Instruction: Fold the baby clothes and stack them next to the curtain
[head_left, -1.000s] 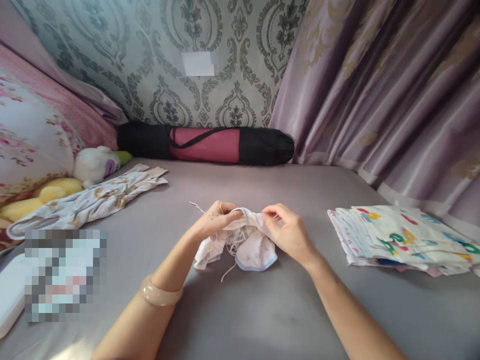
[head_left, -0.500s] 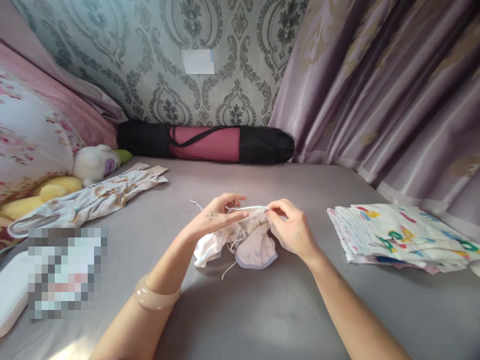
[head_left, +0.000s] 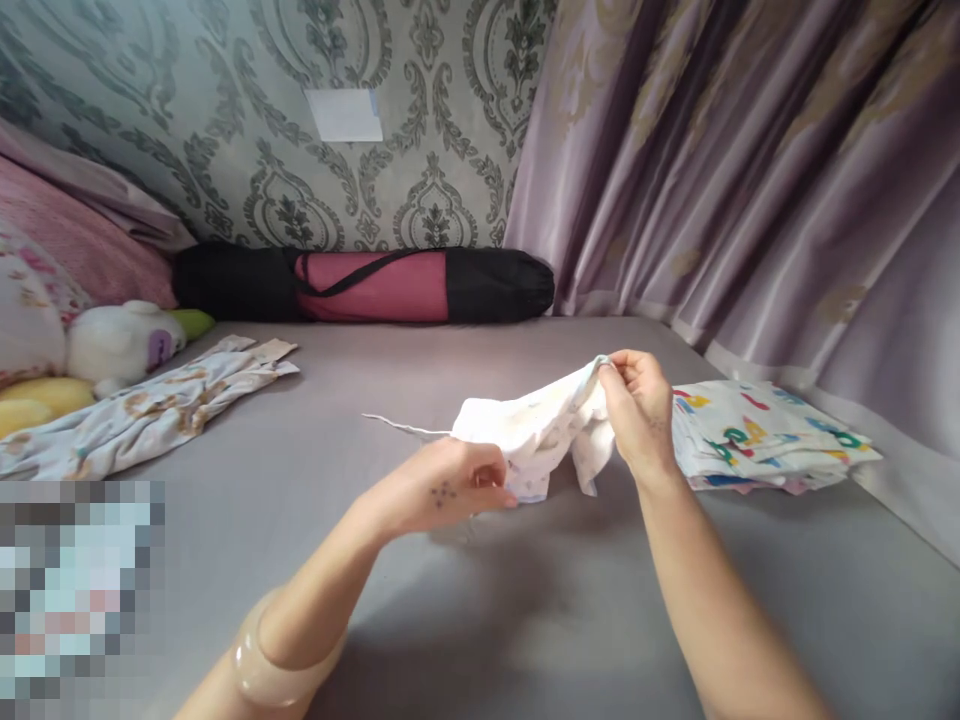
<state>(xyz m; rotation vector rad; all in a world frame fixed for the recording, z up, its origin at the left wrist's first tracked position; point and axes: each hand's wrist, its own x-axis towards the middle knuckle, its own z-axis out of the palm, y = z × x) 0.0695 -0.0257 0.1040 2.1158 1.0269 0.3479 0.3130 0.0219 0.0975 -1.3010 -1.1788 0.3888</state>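
A small white baby garment (head_left: 547, 425) with a faint print, pale blue edging and thin strings is held up above the grey sheet (head_left: 525, 620). My right hand (head_left: 641, 410) pinches its upper right corner between thumb and fingers. From there the fabric slopes down leftward in loose folds. My left hand (head_left: 442, 485), lower and nearer to me, curls its fingers round the left part of the cloth, though the fabric between them is mostly hidden. A white string (head_left: 405, 427) trails out to the left past this hand.
A stack of folded printed cloths (head_left: 772, 440) lies at right. On the left are a patterned garment (head_left: 172, 400), a white plush toy (head_left: 120, 340) and a blurred-out object (head_left: 75, 600). A black-and-red rolled bag (head_left: 375, 288) lies along the wall, beside purple curtains (head_left: 675, 170).
The garment has been lifted and spread from a bunched heap. My right hand moved up and right with its corner; my left hand dropped lower. The view turned slightly right.
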